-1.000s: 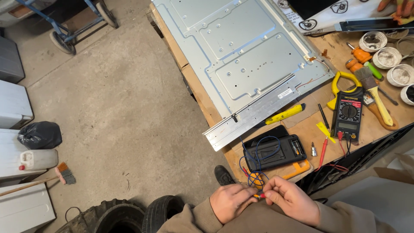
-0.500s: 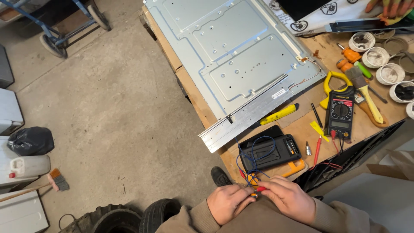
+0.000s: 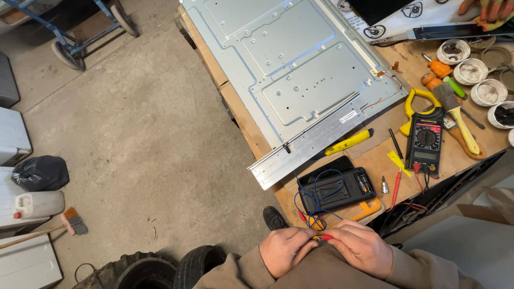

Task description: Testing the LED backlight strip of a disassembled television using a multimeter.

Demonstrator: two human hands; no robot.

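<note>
At the bottom centre, the left hand (image 3: 286,250) and right hand (image 3: 360,248) each keep a pinching grip on the red-tipped lead ends (image 3: 320,237) between them. The thin blue wires (image 3: 316,199) looping up to the black case (image 3: 336,189) could likely snag or pull loose. Fingertips hide the join. Further up the desk (image 3: 375,160), the multimeter (image 3: 425,141) sits right of centre; another person's hand (image 3: 490,9) is cut off at the upper right.

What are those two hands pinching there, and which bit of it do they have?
Both the left hand and right hand pinch the red-tipped ends of thin blue wires, which loop up over the black case.
</note>
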